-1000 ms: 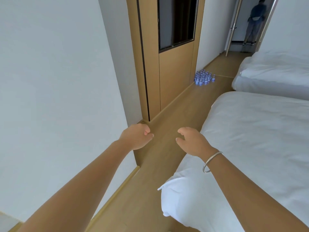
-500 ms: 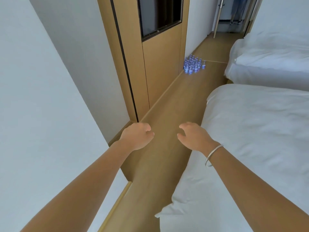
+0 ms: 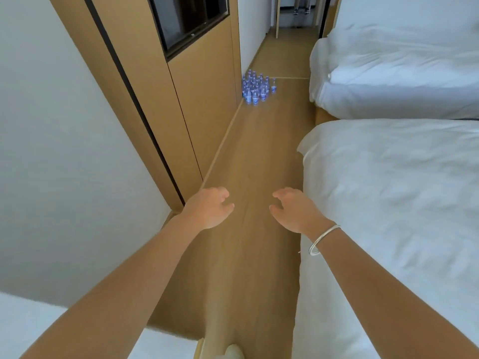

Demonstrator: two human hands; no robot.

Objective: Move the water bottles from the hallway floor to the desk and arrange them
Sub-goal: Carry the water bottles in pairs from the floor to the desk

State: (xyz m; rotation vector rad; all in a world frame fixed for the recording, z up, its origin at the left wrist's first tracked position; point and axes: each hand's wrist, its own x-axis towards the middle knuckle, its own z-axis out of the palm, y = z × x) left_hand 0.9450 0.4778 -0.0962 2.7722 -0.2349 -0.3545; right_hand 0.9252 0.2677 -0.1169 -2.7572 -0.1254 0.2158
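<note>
Nearest, at the bottom edge of the frame just left of centre, a pale shoe tip (image 3: 234,352) shows on the wooden floor (image 3: 261,156). Both bare forearms reach forward from the lower corners toward mid-frame. Left hand (image 3: 208,207), centre-left: back of hand up, fingers loosely curled and relaxed, thumb out toward the right; holds nothing, touches nothing, hangs above the floor. Right hand (image 3: 294,209), centre-right: same posture mirrored, fingers loosely bent, thumb pointing left; empty, not in contact with anything visible. A silver bangle (image 3: 322,239) sits on the right wrist. The two hands are apart, a strip of floor showing between them. Along the right side of the frame, a bed with white bedding (image 3: 394,203) runs beside the right arm; whether the arm brushes it cannot be told. Left side: white wall (image 3: 64,164), then a wood-panelled unit (image 3: 191,99) with a dark recessed opening in the upper left-centre. Farther on, upper centre, the water bottles (image 3: 255,88) stand upright in a tight cluster on the floor, against the foot of the wood panel, with one bottle slightly off to the right of the group; blue labels, count unclear. Upper right, a second white bed (image 3: 399,73). At the very top centre, a doorway (image 3: 298,14) with a person's lower legs (image 3: 302,6) just visible.
</note>
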